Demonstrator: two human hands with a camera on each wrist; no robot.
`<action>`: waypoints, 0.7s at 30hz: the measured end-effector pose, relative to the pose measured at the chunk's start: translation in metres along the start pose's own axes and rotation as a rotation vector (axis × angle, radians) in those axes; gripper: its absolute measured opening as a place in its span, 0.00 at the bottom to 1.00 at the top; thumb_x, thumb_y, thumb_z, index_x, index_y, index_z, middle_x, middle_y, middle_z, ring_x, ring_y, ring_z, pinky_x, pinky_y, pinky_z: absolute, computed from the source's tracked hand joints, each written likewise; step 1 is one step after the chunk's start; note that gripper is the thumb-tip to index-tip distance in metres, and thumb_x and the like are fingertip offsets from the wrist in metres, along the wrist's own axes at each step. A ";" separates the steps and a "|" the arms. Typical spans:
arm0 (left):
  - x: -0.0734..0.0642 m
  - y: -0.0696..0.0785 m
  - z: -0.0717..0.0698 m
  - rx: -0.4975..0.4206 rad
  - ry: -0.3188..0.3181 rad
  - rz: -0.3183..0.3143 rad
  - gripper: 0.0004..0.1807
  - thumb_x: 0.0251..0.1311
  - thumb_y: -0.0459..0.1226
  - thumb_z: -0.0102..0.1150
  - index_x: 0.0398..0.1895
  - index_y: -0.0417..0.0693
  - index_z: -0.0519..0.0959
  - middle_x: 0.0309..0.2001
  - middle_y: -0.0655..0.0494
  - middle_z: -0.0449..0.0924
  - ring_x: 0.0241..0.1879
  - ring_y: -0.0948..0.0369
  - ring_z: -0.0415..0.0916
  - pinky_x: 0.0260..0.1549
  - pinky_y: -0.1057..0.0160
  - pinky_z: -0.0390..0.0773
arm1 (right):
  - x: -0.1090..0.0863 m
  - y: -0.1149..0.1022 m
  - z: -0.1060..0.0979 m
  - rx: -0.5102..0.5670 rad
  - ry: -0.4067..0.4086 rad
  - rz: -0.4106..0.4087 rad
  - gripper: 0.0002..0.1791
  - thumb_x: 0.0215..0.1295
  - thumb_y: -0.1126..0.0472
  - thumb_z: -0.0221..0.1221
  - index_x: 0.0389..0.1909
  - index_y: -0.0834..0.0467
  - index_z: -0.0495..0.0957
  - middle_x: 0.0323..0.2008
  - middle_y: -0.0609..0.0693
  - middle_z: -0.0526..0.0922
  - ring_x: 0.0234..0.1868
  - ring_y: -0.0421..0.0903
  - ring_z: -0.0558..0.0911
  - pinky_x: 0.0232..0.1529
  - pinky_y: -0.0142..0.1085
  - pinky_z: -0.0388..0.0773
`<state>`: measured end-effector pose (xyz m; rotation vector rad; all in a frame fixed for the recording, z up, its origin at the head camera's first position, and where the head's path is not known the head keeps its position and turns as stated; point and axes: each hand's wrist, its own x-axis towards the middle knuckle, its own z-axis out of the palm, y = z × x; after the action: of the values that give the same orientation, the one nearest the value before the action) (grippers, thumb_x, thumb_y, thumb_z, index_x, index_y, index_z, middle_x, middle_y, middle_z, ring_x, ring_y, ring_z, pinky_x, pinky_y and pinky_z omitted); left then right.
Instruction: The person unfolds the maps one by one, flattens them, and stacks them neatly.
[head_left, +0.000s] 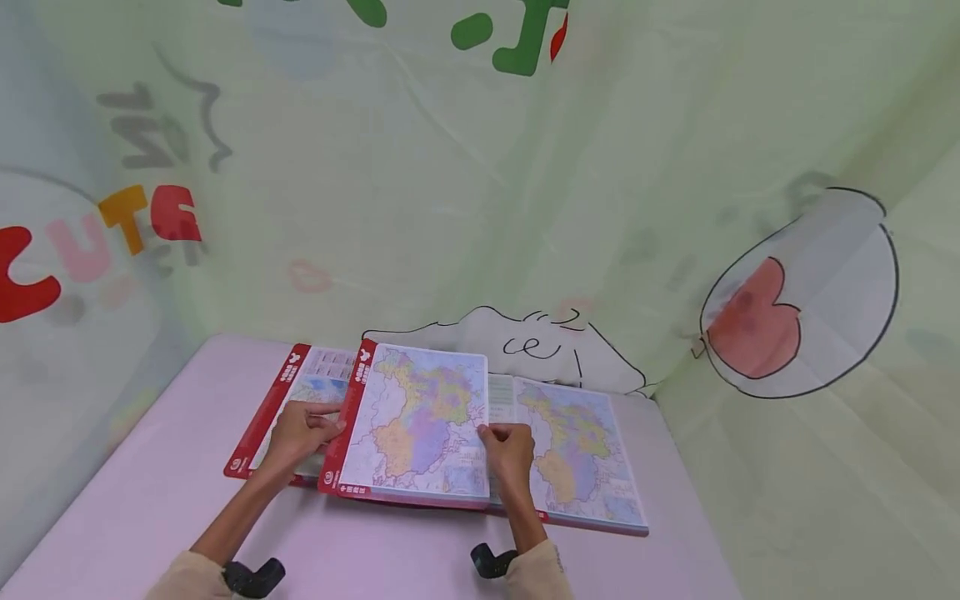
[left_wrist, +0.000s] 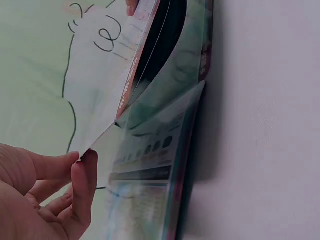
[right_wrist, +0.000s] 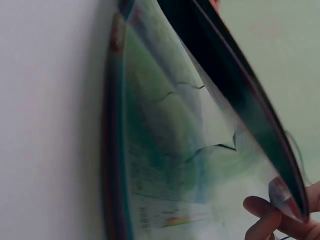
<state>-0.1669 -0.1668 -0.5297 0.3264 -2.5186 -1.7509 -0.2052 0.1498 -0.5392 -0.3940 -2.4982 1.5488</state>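
Note:
A laminated map sheet [head_left: 423,417] with a red left border is held up over the stacked maps, its coloured face towards the head camera. My left hand [head_left: 296,433] pinches its red left edge between thumb and fingers; the left wrist view shows those fingertips [left_wrist: 89,157] at the thin edge. On the opposite side, my right hand [head_left: 512,450] pinches the right edge. Seen from the right wrist, the sheet's dark underside [right_wrist: 235,85] slants up away from the glossy maps below. Part of the lower maps is hidden behind the held sheet.
Beneath lie a left map [head_left: 262,425] with a red border and a right map [head_left: 573,454], both flat on the pale table [head_left: 390,558]. A printed fabric curtain [head_left: 450,208] hangs close behind the table and along its sides.

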 end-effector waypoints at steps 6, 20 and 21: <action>0.017 -0.014 0.020 0.019 -0.010 -0.007 0.22 0.70 0.31 0.69 0.64 0.29 0.83 0.45 0.31 0.91 0.32 0.54 0.92 0.30 0.61 0.90 | 0.014 0.020 0.013 -0.025 0.018 0.049 0.14 0.73 0.63 0.69 0.50 0.71 0.89 0.41 0.64 0.90 0.36 0.51 0.84 0.39 0.38 0.79; 0.036 -0.025 0.046 0.138 0.052 0.015 0.30 0.66 0.35 0.75 0.70 0.37 0.81 0.37 0.38 0.90 0.26 0.56 0.87 0.22 0.65 0.81 | 0.028 0.033 0.022 -0.063 0.129 -0.085 0.21 0.66 0.68 0.71 0.60 0.68 0.87 0.32 0.60 0.86 0.31 0.49 0.79 0.34 0.38 0.71; 0.037 -0.025 0.047 0.141 0.058 0.016 0.30 0.66 0.34 0.75 0.71 0.37 0.81 0.38 0.38 0.90 0.27 0.56 0.87 0.23 0.65 0.81 | 0.029 0.033 0.021 -0.050 0.115 -0.073 0.21 0.66 0.68 0.72 0.60 0.67 0.87 0.34 0.61 0.87 0.32 0.49 0.80 0.34 0.37 0.73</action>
<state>-0.2069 -0.1396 -0.5728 0.3579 -2.6015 -1.5379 -0.2340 0.1550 -0.5780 -0.3836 -2.4389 1.3984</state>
